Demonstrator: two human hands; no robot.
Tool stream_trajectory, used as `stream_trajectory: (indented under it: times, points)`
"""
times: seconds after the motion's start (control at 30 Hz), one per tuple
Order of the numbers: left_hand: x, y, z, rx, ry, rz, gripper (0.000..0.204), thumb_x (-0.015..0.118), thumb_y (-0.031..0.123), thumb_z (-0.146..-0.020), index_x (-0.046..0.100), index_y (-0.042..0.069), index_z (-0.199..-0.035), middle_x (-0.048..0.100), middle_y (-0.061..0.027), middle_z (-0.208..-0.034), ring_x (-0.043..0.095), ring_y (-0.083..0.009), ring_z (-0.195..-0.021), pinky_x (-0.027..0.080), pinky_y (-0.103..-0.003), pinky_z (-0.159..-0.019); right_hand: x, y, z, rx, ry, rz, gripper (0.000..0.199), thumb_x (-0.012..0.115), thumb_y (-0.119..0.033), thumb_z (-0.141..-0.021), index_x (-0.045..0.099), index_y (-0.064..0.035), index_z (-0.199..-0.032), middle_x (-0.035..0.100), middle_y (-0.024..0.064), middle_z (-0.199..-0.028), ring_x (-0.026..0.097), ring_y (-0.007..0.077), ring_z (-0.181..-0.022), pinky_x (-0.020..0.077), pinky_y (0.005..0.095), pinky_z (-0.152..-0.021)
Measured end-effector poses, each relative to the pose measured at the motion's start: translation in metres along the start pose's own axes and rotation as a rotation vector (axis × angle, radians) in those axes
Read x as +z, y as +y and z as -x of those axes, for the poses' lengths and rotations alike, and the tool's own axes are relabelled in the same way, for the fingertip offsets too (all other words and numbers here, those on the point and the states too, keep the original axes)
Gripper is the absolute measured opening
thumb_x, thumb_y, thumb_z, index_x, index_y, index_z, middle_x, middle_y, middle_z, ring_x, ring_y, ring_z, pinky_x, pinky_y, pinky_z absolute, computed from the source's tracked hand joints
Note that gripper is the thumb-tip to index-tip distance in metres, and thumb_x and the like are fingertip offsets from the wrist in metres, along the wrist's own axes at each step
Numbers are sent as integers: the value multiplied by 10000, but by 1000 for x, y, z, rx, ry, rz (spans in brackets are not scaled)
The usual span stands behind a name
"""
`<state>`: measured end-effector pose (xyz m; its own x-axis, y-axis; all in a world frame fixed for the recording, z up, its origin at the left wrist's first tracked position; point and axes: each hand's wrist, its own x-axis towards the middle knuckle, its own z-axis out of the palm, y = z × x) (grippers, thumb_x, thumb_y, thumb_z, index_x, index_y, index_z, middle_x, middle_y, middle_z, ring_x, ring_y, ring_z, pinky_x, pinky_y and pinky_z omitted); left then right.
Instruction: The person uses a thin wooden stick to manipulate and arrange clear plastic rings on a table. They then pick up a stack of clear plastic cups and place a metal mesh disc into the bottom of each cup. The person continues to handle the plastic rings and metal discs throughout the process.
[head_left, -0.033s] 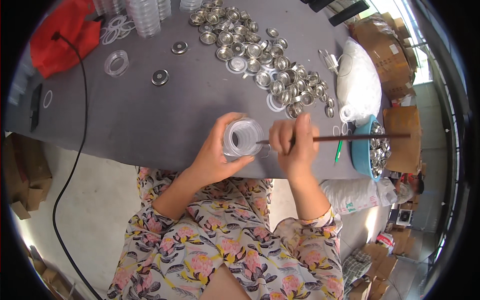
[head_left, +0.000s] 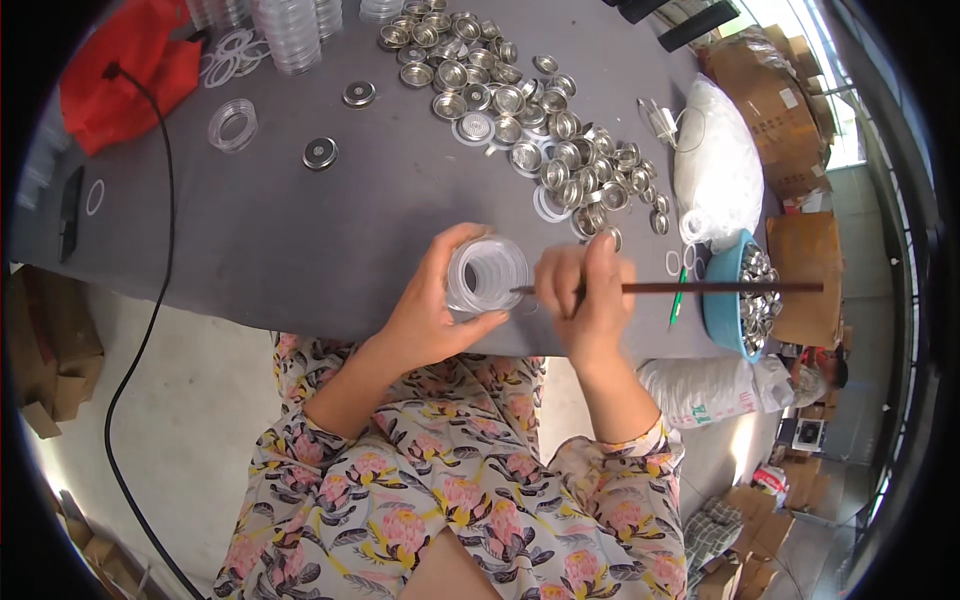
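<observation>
My left hand (head_left: 432, 298) curls around a clear, ridged round plastic container (head_left: 487, 272), its open mouth facing up, close to the table's near edge. Just right of it, my right hand (head_left: 588, 295) is closed in a grip on a thin dark brown stick (head_left: 715, 288). The stick's long end points right; its narrow tip touches or nearly touches the container's right rim. Whether that tip carries bristles is too small to tell. Silver metal caps (head_left: 508, 100) lie scattered beyond my hands, with white rings under some.
Two metal caps (head_left: 320, 154) and a clear ring-shaped piece (head_left: 233, 126) lie to the left. Clear cups stand in stacks (head_left: 287, 38) behind. A blue basin (head_left: 722, 305) of metal caps, a white bag (head_left: 718, 160) and a green pen-like tool (head_left: 678, 300) are right. A black cable (head_left: 168, 230) crosses the table's left side.
The stick's long right end has dipped slightly toward me, and my right hand has shifted a little to the left. My left hand and the container hold their place.
</observation>
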<state>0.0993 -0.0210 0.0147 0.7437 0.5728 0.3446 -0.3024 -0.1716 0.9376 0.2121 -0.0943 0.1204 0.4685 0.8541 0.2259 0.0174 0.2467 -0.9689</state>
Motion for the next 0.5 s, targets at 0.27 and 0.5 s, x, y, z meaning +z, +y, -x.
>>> stream_trajectory:
  times: [0.27, 0.5]
  points:
    - [2, 2, -1, 24, 52, -67, 760, 745, 108, -643, 304, 15, -1254, 447, -161, -1203, 455, -271, -1128, 368, -370, -939, 16, 25, -20, -108, -5, -334, 517, 322, -276, -973, 303, -80, -495, 311, 5, -422, 295, 105, -377, 215, 252, -376]
    - [3, 0, -1, 41, 64, 2, 768, 744, 100, -641, 294, 18, -1258, 443, -151, -1203, 454, -261, -1131, 358, -358, -952, -3, 4, -19, -16, -44, -12, 561, 325, -324, -969, 319, -79, -465, 306, 5, -407, 283, 96, -376, 201, 249, -373]
